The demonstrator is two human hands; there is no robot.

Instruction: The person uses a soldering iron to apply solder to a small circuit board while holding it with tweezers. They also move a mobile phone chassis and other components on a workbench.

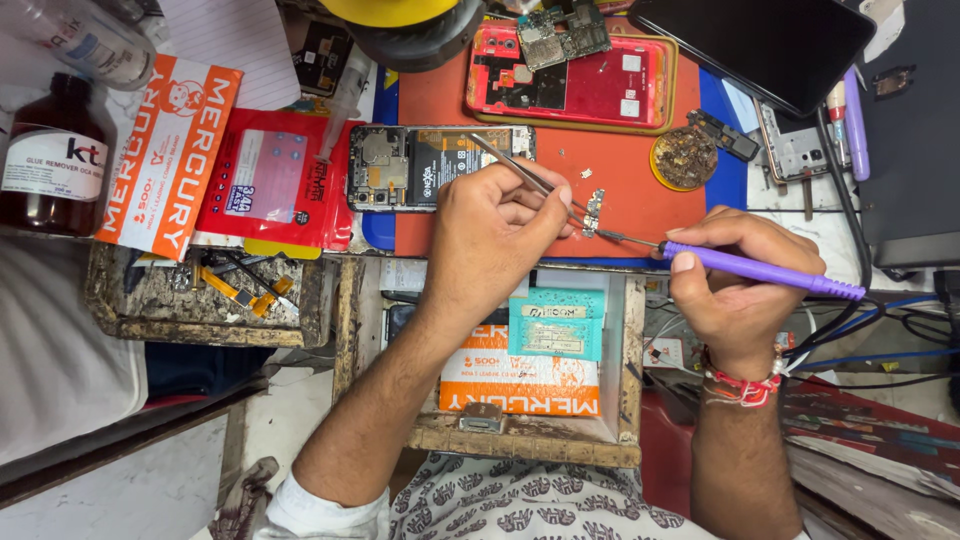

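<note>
Left hand [497, 232] pinched on metal tweezers [525, 172], tips gripping small board part [593, 212] on orange mat [615, 165]. Right hand [738, 282] clamped on purple soldering iron [760, 271], tip touching part from right. Part sits between hands, just far of both; iron axis runs left-right, tweezers slant from far left. Opened phone [438, 165] left of part; red phone frame [568, 85] farther back.

Your one head camera looks almost straight down, from close above, at your left hand [495, 225] and right hand [735, 285] over the orange mat [620, 170] on the table [730, 175].
</note>
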